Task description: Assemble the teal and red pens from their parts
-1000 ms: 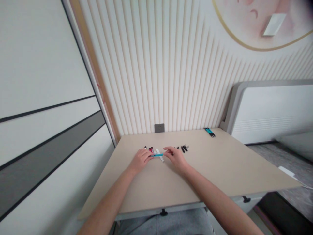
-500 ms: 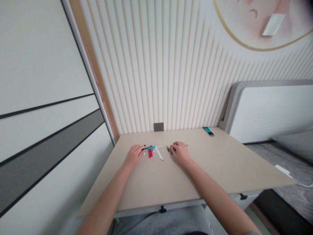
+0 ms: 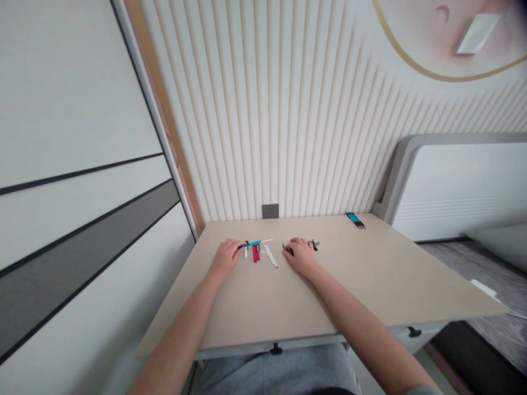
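Note:
My left hand (image 3: 228,257) is closed around the dark end of a blue pen (image 3: 254,243), which points right with a thin white refill (image 3: 267,240) sticking out. Just below it lie red pen barrels (image 3: 256,253) and white strip-like pieces (image 3: 270,256). My right hand (image 3: 302,257) rests low over the table, fingers curled in among small dark parts. Some of those parts (image 3: 315,244) show beyond its right side. What its fingertips hold is too small and too covered to make out.
The beige table (image 3: 263,307) stands against a ribbed wall with a socket (image 3: 270,211). A set of blue-and-black pens (image 3: 355,220) lies at the back right corner. To the right is a bed with a headboard (image 3: 457,186); a cabinet (image 3: 82,230) rises on the left.
My right hand has shifted a little over the dark parts, and more of them show at its right. My left hand still holds the blue pen. The whole view has shifted slightly.

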Tool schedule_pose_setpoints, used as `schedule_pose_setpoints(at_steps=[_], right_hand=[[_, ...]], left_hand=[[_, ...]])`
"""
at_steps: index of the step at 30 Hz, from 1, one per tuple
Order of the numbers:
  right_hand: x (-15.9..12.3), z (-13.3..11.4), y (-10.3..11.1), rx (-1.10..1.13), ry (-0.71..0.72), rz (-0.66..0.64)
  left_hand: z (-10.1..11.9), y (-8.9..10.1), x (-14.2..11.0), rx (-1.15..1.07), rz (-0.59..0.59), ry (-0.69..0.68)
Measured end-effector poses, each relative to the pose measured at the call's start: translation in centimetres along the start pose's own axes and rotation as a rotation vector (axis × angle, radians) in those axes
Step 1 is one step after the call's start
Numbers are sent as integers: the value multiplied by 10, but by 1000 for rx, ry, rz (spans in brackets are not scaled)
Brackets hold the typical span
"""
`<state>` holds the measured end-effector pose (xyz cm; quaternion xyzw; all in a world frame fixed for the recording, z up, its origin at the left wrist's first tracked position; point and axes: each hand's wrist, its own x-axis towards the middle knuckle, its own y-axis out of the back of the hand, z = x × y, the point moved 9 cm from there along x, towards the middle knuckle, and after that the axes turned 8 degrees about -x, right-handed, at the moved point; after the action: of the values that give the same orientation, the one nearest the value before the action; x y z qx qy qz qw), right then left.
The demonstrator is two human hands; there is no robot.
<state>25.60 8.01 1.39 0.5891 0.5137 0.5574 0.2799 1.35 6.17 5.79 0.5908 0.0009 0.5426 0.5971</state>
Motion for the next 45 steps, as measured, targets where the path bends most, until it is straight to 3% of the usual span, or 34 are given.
schedule_pose_setpoints(at_steps=[6, 11, 14, 17, 26, 45], right_hand=[[2, 1, 5, 127, 29, 69], [1, 8, 9, 469, -11, 80], [-2, -1, 16, 575, 81, 94], [-5, -11, 21, 571, 158, 91], [-7, -19, 28, 544, 211, 106], [-10, -25, 23, 467, 296, 102]], left_hand=[[7, -11, -1, -5, -69, -37], [13, -15, 0, 2, -114, -57], [13, -14, 0, 0, -116, -51], [12, -12, 0, -4, -99, -42], [14, -15, 0, 4, -106, -62], [22, -20, -1, 31, -162, -115]])
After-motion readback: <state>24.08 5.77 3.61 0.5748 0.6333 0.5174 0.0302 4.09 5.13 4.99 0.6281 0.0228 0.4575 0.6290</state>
